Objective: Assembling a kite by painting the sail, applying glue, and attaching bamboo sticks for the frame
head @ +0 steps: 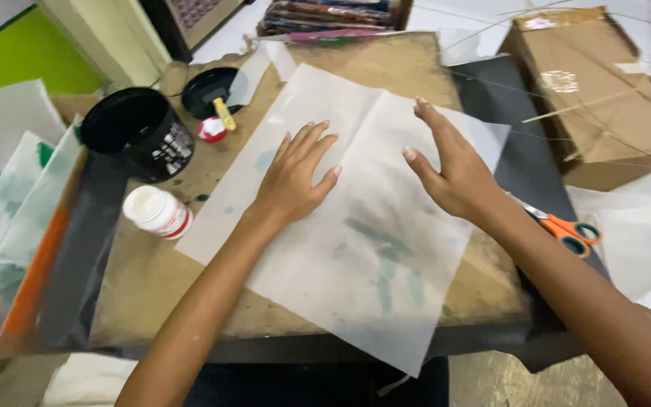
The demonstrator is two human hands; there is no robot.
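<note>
A large sheet of thin white translucent paper (356, 264) lies across a brown board (152, 286), with faint green marks showing through it. My left hand (299, 173) rests flat on the sheet's left half, fingers spread. My right hand (450, 169) hovers or presses at the sheet's upper right, fingers apart and thumb out. Neither hand holds anything.
A black cup (141, 132), a black lid (209, 90) with a small red-and-yellow item, and a white glue bottle (157, 212) sit left of the sheet. Orange-handled scissors (566, 230) lie right. A cardboard box (597, 83) and thin sticks stand at the back right. Paper sheets pile at left.
</note>
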